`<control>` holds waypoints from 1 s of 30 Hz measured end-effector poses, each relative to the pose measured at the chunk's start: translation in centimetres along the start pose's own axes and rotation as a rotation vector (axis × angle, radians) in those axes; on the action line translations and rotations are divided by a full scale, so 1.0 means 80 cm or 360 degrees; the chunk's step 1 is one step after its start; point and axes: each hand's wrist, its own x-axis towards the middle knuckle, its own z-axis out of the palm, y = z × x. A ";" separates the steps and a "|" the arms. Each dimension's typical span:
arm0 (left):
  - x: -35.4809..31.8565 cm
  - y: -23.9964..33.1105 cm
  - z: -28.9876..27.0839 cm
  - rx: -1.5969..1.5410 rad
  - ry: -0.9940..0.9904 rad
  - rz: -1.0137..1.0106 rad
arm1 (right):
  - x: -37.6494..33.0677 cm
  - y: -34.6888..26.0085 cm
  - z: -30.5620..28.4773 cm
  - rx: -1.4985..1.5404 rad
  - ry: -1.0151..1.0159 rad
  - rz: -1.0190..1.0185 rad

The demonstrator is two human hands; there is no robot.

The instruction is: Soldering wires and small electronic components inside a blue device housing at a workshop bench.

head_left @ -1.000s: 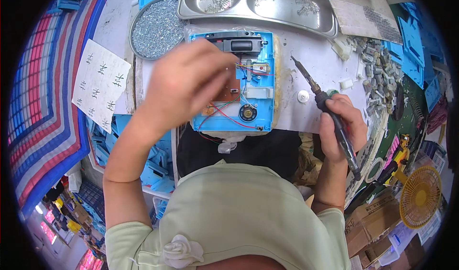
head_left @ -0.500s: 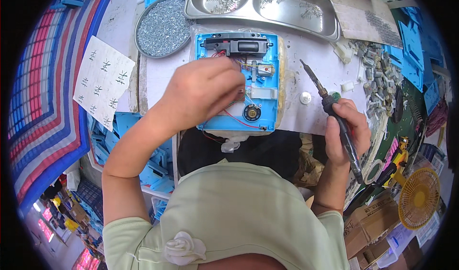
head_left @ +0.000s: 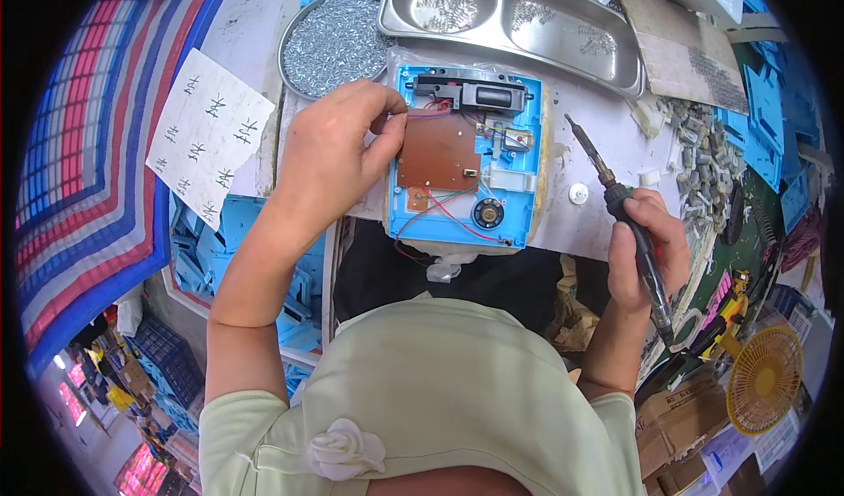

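Note:
My left hand (head_left: 338,149) is pinched closed at the upper left corner of a brown circuit board (head_left: 437,152). The board lies inside an open blue plastic casing (head_left: 462,231). A thin purple wire runs along the board's top edge beside those fingertips. Above the board sits a black mechanism (head_left: 470,94); below it, a small round speaker (head_left: 488,214) with red and green wires. To the right of the casing, my right hand (head_left: 651,250) is closed around a black soldering iron (head_left: 646,263), its tip pointing up and left, clear of the casing.
A round tray of small screws (head_left: 337,43) and a steel compartment tray (head_left: 492,35) stand at the back. A white disc (head_left: 578,194) lies between casing and iron. Small grey-white parts (head_left: 708,149) are heaped at right. A marked paper sheet (head_left: 211,136) lies at left.
My left hand has moved left off the middle of the board to its upper left corner, uncovering the board. The right hand holds the soldering iron much as before. The view has shifted slightly.

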 end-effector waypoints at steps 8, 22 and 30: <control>0.023 0.010 0.007 -0.0429 0.0133 0.0035 | 0.015 -0.003 0.030 0.0106 0.0085 -0.0064; 0.027 0.035 0.041 -0.1589 -0.0164 -0.0700 | 0.078 -0.007 0.117 0.0469 -0.0079 0.0393; 0.021 0.026 0.045 -0.0498 0.0261 0.0133 | 0.072 -0.007 0.126 0.0480 -0.0005 0.0349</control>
